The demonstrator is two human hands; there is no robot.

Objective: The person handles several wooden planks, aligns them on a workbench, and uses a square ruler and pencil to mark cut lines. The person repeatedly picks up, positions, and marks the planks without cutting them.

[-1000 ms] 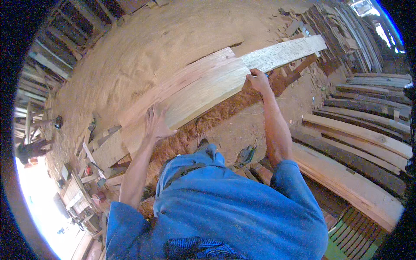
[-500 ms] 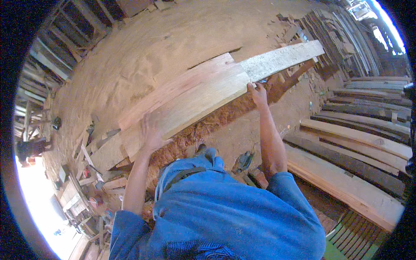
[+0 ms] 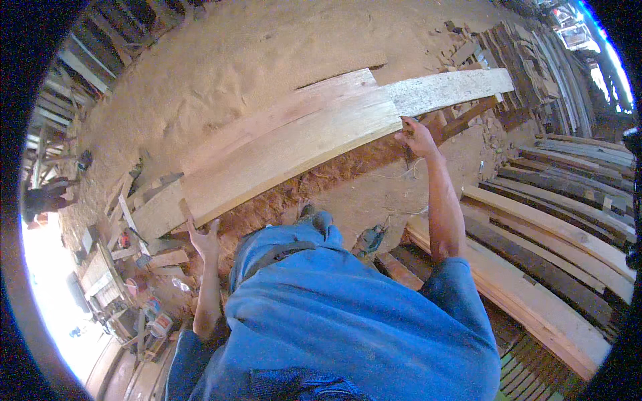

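Observation:
In front of me a wide pale plank [image 3: 294,150] lies slantwise, with a pinkish board [image 3: 281,120] along its far side. My right hand [image 3: 418,140] grips the plank's right near corner, fingers bent around the edge. At the other end is my left hand [image 3: 204,239], open, with thumb and fingers apart beside the left near corner. Its fingertips reach the end edge; whether they press on it I cannot tell. Beneath the planks, a rough whitish beam [image 3: 455,90] extends out to the right and another board [image 3: 157,210] sticks out to the left.
Long stacked boards [image 3: 535,234] fill the right side. A dark tool [image 3: 370,238], its kind unclear, lies on the sandy ground by my legs. Wood scraps [image 3: 167,258] and a white container [image 3: 160,325] are at the left. More timber [image 3: 521,60] is piled at the far right.
My left hand has moved off the plank's top face, down and left to its end corner. My right hand stays at the right corner. The whole view has shifted slightly.

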